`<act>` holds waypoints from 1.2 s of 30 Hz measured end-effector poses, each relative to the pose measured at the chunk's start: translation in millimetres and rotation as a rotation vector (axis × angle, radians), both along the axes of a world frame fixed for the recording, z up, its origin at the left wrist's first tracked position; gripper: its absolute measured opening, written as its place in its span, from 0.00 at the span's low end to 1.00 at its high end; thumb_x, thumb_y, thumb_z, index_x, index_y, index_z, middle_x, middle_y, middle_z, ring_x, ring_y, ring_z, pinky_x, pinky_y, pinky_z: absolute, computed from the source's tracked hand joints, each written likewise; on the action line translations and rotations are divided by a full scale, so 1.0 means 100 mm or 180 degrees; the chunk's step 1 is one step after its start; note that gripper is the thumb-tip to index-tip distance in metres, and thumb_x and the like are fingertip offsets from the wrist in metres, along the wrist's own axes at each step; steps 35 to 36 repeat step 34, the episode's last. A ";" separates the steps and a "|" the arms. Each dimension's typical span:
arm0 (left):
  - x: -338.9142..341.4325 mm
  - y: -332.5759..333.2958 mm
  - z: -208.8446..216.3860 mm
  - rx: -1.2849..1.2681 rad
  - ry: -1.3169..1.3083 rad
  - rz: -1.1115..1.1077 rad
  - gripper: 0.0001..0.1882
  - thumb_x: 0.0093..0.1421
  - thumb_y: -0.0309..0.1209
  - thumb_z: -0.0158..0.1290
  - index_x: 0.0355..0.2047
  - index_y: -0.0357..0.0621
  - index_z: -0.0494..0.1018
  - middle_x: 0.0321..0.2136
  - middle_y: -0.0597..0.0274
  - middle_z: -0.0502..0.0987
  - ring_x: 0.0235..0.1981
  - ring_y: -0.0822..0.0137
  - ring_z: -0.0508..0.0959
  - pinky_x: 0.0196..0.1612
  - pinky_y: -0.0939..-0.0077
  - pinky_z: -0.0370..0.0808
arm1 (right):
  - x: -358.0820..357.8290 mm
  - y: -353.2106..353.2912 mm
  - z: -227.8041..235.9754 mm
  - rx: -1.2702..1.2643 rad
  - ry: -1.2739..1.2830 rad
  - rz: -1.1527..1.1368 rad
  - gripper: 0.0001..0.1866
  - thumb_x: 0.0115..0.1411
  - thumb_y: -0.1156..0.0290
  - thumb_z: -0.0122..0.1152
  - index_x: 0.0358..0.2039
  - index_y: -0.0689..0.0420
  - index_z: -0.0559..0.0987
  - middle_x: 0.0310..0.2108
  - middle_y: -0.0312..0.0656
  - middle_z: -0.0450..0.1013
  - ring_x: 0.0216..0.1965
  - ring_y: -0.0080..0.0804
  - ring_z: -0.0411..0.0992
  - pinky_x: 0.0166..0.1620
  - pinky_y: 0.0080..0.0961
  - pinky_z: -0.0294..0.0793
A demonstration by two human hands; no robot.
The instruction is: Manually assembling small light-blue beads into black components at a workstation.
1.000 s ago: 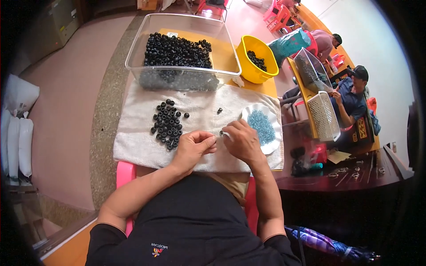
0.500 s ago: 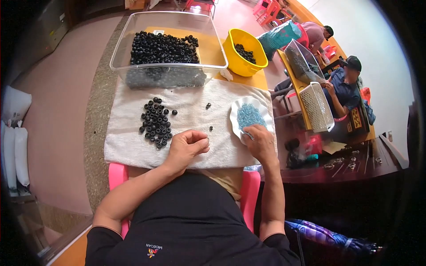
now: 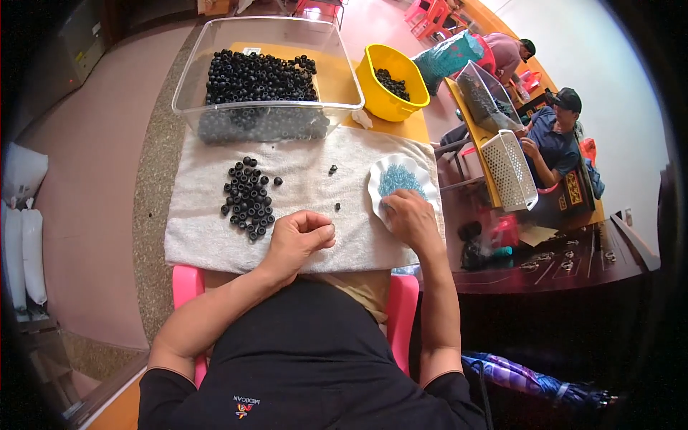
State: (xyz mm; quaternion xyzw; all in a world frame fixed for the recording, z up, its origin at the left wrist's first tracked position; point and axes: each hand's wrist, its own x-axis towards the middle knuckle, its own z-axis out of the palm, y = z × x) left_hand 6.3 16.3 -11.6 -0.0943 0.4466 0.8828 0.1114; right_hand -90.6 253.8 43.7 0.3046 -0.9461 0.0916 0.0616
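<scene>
My left hand (image 3: 302,238) rests over the near part of a white towel (image 3: 204,236), with thumb and fingers pinched together; whatever they hold is too small to make out. My right hand (image 3: 412,221) reaches into a white wavy-rimmed dish (image 3: 434,192) of tiny light-blue beads (image 3: 401,177). Its fingers are drawn together at the beads, and their tips are partly hidden. Left of my left hand lies a loose cluster of round black beads (image 3: 247,197) with holes. Two small dark pieces, one farther off (image 3: 332,170) and one nearer (image 3: 338,206), lie between the cluster and the dish.
Behind the towel stand a clear plastic bin (image 3: 269,106) of black beads and a yellow tub (image 3: 401,107) with more. At the right, a person (image 3: 555,143) sits at another table beside a white perforated basket (image 3: 509,172). A folded umbrella (image 3: 530,376) lies at the lower right.
My right hand has moved slightly farther and to the left over the dish, fingers among the blue beads. My left hand keeps its pinch. The whole view has shifted a little.
</scene>
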 end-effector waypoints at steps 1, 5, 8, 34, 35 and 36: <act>0.00 0.00 0.03 -0.0007 -0.0007 0.0020 0.06 0.59 0.23 0.59 0.37 0.36 0.75 0.31 0.61 0.79 0.31 0.73 0.79 0.39 0.78 0.80 | -0.02 0.00 0.01 0.0003 -0.0001 -0.0001 0.06 0.54 0.73 0.60 0.33 0.56 0.82 0.33 0.41 0.76 0.39 0.43 0.74 0.43 0.37 0.73; 0.00 0.00 0.04 0.0009 -0.0046 0.0036 0.07 0.59 0.22 0.59 0.37 0.35 0.75 0.31 0.61 0.79 0.31 0.73 0.79 0.38 0.79 0.79 | -0.03 -0.02 0.05 0.0230 -0.0069 0.0112 0.06 0.55 0.71 0.58 0.31 0.56 0.82 0.33 0.42 0.76 0.38 0.44 0.73 0.44 0.37 0.73; 0.00 0.00 0.02 -0.0059 0.0010 0.0010 0.07 0.59 0.23 0.59 0.37 0.36 0.74 0.31 0.61 0.78 0.31 0.72 0.80 0.40 0.78 0.81 | -0.05 0.00 0.03 0.0301 -0.0089 0.0103 0.06 0.56 0.71 0.57 0.30 0.57 0.81 0.32 0.43 0.75 0.38 0.45 0.73 0.44 0.37 0.72; 0.00 0.00 0.00 0.0009 0.0013 0.0045 0.07 0.59 0.23 0.59 0.37 0.38 0.74 0.32 0.62 0.78 0.32 0.72 0.79 0.40 0.77 0.81 | 0.39 -0.10 -0.25 -0.0637 0.0575 0.0009 0.11 0.53 0.76 0.64 0.38 0.61 0.78 0.35 0.47 0.74 0.39 0.45 0.74 0.41 0.35 0.74; 0.00 0.00 0.00 0.0009 0.0013 0.0045 0.07 0.59 0.23 0.59 0.37 0.38 0.74 0.32 0.62 0.78 0.32 0.72 0.79 0.40 0.77 0.81 | 0.39 -0.10 -0.25 -0.0637 0.0575 0.0009 0.11 0.53 0.76 0.64 0.38 0.61 0.78 0.35 0.47 0.74 0.39 0.45 0.74 0.41 0.35 0.74; 0.00 0.00 0.00 0.0009 0.0013 0.0045 0.07 0.59 0.23 0.59 0.37 0.38 0.74 0.32 0.62 0.78 0.32 0.72 0.79 0.40 0.77 0.81 | 0.39 -0.10 -0.25 -0.0637 0.0575 0.0009 0.11 0.53 0.76 0.64 0.38 0.61 0.78 0.35 0.47 0.74 0.39 0.45 0.74 0.41 0.35 0.74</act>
